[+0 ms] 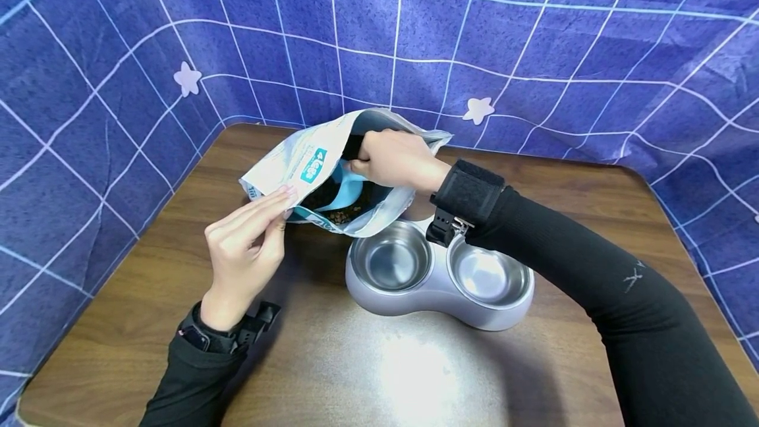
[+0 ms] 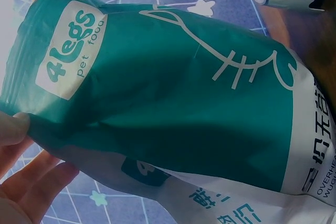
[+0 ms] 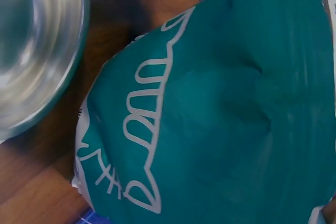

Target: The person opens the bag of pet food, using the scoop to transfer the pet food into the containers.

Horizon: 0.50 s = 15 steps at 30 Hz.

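Note:
A white and teal pet food bag (image 1: pixel 296 157) labelled "4legs" is tilted open toward me, with brown kibble (image 1: pixel 344 213) showing inside. My left hand (image 1: pixel 246 246) pinches the left edge of its mouth between thumb and fingers. Reaching into the opening, my right hand (image 1: pixel 391 158) grips a light blue scoop (image 1: pixel 346 190) whose lower part lies among the kibble. The teal front of the bag (image 2: pixel 173 98) fills most of the left wrist view, with left fingers at its edge. In the right wrist view the bag (image 3: pixel 210 98) hides the right hand.
A grey double pet bowl (image 1: pixel 427 295) with two steel basins stands on the wooden table (image 1: pixel 320 354), just in front of the bag and below the right wrist. Blue grid-patterned cloth (image 1: pixel 367 18) with stars surrounds the table's back and sides.

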### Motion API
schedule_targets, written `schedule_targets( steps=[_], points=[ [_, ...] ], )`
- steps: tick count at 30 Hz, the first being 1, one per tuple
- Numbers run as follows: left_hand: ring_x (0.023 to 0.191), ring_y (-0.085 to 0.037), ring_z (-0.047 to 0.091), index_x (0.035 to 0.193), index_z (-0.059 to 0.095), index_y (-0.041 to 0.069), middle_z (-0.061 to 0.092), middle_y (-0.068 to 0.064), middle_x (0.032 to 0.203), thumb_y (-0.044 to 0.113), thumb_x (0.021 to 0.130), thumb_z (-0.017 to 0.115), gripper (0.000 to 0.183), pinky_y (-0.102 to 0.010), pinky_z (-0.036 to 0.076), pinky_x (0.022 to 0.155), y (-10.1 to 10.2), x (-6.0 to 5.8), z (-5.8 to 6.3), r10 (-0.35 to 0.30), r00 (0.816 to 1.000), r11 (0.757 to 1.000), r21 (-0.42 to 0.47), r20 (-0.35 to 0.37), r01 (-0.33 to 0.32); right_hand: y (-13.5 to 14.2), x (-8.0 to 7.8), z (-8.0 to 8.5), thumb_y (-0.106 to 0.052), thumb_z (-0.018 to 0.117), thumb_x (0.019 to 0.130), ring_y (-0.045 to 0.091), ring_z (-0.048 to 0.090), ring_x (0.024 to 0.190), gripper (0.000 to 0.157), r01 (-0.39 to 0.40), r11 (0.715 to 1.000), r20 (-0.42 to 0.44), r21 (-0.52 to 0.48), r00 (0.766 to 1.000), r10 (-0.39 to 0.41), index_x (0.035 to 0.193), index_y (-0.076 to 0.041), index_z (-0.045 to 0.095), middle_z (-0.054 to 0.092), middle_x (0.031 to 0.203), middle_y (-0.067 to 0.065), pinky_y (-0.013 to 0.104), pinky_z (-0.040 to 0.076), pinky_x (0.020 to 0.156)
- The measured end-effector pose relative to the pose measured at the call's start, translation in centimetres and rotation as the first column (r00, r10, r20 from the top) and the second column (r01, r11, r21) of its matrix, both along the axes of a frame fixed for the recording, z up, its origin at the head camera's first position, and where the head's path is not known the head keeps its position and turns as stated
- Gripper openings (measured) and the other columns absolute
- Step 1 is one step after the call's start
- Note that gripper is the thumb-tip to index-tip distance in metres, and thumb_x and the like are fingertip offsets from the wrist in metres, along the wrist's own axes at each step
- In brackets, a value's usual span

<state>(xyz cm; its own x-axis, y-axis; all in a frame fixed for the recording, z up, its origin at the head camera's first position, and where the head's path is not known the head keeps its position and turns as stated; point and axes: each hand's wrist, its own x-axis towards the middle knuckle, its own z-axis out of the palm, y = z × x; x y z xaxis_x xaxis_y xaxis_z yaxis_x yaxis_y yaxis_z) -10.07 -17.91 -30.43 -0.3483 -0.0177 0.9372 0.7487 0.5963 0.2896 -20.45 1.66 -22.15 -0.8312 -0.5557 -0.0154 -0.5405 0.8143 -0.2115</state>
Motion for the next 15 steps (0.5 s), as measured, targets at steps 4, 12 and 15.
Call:
schedule_targets(
  steps=[4, 12, 15],
  points=[
    [0.084, -0.037, 0.069, 0.090, 0.073, -0.008, 0.071, -0.020, 0.092, -0.012, 0.077, 0.065, 0.016, -0.027, 0.050, 0.089, -0.08, 0.03, 0.10, -0.004, 1.000, 1.000, -0.007, 0.009, 0.004, 0.33, 0.14, 0.01, -0.045, 0.054, 0.095, 0.011, 0.044, 0.054, 0.051, -0.016, 0.999, -0.005, -0.036, 1.000, 0.016, 0.050, -0.021, 0.048, 0.036, 0.049, -0.010, 0.030, 0.035, 0.049],
    [0.085, -0.035, 0.069, 0.091, 0.074, -0.007, 0.071, -0.019, 0.093, -0.011, 0.077, 0.066, 0.016, -0.027, 0.050, 0.089, -0.13, 0.01, 0.14, 0.004, 1.000, 1.000, -0.021, 0.022, -0.004, 0.51, 0.27, 0.08, -0.044, 0.053, 0.095, 0.011, 0.039, 0.052, 0.053, -0.044, 0.995, -0.011, -0.091, 0.999, 0.043, 0.049, -0.021, 0.045, 0.032, 0.048, -0.009, 0.029, 0.029, 0.047],
    [0.086, -0.035, 0.069, 0.091, 0.074, -0.007, 0.071, -0.018, 0.094, -0.011, 0.077, 0.066, 0.016, -0.027, 0.050, 0.089, -0.18, 0.06, 0.09, 0.009, 1.000, 1.000, -0.021, 0.024, -0.008, 0.58, 0.35, 0.03, -0.044, 0.052, 0.096, 0.010, 0.037, 0.051, 0.053, -0.052, 0.993, -0.016, -0.103, 0.999, 0.051, 0.049, -0.021, 0.044, 0.031, 0.048, -0.009, 0.028, 0.028, 0.047]
  ],
)
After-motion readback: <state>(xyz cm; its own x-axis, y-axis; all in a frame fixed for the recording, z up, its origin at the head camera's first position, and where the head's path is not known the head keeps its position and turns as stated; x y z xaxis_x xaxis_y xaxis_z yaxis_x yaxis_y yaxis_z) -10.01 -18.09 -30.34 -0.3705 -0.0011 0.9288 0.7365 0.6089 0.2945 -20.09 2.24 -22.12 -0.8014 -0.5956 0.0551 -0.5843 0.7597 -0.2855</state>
